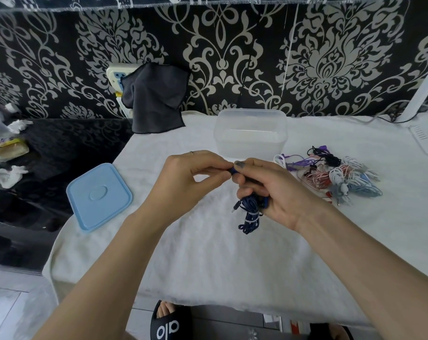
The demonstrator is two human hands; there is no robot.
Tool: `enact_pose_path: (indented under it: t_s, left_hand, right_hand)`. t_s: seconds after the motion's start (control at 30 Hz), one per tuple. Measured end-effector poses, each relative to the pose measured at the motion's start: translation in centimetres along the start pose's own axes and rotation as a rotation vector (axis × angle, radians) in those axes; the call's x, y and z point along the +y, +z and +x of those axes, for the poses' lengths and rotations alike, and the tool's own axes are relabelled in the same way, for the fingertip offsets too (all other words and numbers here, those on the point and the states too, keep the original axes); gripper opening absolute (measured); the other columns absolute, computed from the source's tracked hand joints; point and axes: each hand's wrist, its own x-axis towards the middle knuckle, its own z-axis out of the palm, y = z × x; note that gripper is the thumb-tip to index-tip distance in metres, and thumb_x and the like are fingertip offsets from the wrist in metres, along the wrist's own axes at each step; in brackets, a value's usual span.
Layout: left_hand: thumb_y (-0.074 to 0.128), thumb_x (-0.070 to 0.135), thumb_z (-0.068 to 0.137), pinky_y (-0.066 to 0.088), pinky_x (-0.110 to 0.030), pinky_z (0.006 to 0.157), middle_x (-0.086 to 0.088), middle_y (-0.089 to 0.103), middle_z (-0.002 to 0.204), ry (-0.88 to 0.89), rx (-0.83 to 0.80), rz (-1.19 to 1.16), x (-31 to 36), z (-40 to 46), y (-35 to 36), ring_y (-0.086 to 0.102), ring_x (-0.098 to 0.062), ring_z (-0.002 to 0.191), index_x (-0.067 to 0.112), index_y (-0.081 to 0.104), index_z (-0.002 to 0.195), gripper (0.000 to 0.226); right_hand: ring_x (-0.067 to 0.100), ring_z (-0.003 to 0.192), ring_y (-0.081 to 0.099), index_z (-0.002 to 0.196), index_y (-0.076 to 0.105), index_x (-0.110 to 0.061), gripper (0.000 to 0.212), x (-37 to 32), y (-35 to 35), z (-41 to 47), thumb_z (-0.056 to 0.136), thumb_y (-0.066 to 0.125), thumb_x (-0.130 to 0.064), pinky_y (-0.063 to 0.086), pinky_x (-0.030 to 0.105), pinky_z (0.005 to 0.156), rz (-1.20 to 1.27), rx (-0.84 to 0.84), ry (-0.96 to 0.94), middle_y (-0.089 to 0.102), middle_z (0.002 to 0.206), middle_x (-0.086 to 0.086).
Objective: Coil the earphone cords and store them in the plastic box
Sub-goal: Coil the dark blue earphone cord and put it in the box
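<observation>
A dark blue earphone cord (pixel 251 212) is held above the white-covered table (pixel 208 253), bundled into loops that hang below the person's right hand (pixel 271 190). The right hand's grip is closed around the upper part of the bundle; how many loops it holds is hidden by the fingers. A plug end sticks out to the left of the bundle. The left hand (pixel 193 175) pinches the cord's top end between thumb and fingertips, touching the right thumb there; the piece pinched is almost wholly covered and cannot be identified.

Just behind the hands stands the clear plastic box (pixel 251 136), open, upright. Whether anything lies in it is hard to judge through the translucent walls. Its blue lid (pixel 98 196) lies flat on the table's left edge, well apart from the box.

To the right of the hands lies a heap of other earphone cords (pixel 330 173), purple, black, red-white, white and pale blue, tangled so that separate sets cannot be counted.

A dark cloth (pixel 154 96) hangs against the patterned wall, partly covering a socket strip.
</observation>
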Motion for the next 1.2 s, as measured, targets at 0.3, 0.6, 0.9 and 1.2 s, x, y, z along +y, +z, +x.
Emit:
enact_pose_path:
  t_s: [0.3, 0.6, 0.9, 1.2]
  left_hand:
    - [0.074, 0.002, 0.09, 0.054, -0.017, 0.085, 0.001, 0.075, 0.097, 0.124, 0.011, 0.106, 0.2, -0.4, -0.4, 0.073, -0.011, 0.091, 0.006, 0.078, 0.105, 0.016]
    - [0.071, 0.003, 0.092, 0.051, -0.014, 0.084, 0.008, 0.073, 0.096, 0.136, 0.066, 0.213, -0.3, -0.6, -0.3, 0.071, -0.007, 0.091, 0.008, 0.075, 0.104, 0.014]
    - [0.067, -0.001, 0.094, 0.047, -0.009, 0.082, 0.006, 0.071, 0.092, 0.072, 0.1, 0.172, 0.0, -0.7, 0.3, 0.068, -0.007, 0.091, 0.006, 0.068, 0.097, 0.008]
    - [0.07, -0.003, 0.092, 0.056, -0.024, 0.091, 0.004, 0.076, 0.096, -0.065, 0.093, -0.102, 0.2, -0.9, 0.5, 0.075, -0.016, 0.096, 0.006, 0.067, 0.102, 0.014]
  right_hand:
    - [0.005, 0.041, 0.024, 0.068, 0.068, -0.008, 0.033, 0.1, 0.2, -0.1, 0.098, 0.057, -0.01, 0.038, 0.014, 0.05, 0.055, -0.035, 0.052, 0.054, 0.066, 0.005]
    - [0.006, 0.041, 0.026, 0.083, 0.056, -0.005, 0.016, 1.0, 1.0, 0.0, 0.098, 0.059, -0.011, 0.04, 0.015, 0.049, 0.104, 0.045, 0.028, 0.056, 0.067, 0.006]
    - [0.009, 0.043, 0.024, 0.078, 0.055, -0.005, 0.018, 1.3, 1.5, 0.0, 0.096, 0.057, -0.005, 0.044, 0.02, 0.051, 0.074, 0.093, -0.05, 0.062, 0.068, 0.01]
    - [0.011, 0.045, 0.024, 0.078, 0.058, -0.006, 0.018, 1.4, 1.3, 0.1, 0.095, 0.057, -0.002, 0.043, 0.022, 0.052, -0.007, 0.124, -0.145, 0.064, 0.07, 0.01]
